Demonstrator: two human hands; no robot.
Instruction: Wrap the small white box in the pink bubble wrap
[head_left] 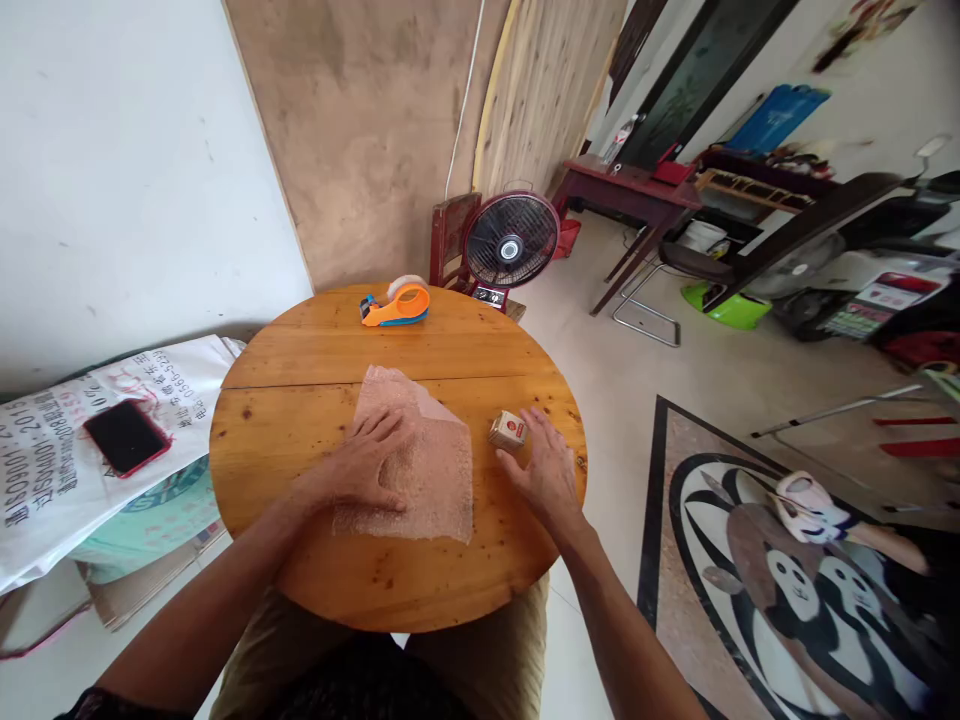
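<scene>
At three o'clock, right fingers (547,442) stand open beside a box (508,430), its red label (514,425) illegible; left fingers (381,432) splay on bubble wrap (439,480), neither gripping; at nine, a sack (56,452) bears printed digits.

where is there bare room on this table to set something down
Bare wood of the table shows between the tape dispenser and the bubble wrap, at the left edge beyond the left hand, and along the near edge below the wrap. It is crowded at the small box, with the right hand beside it, and under the left hand.
</scene>
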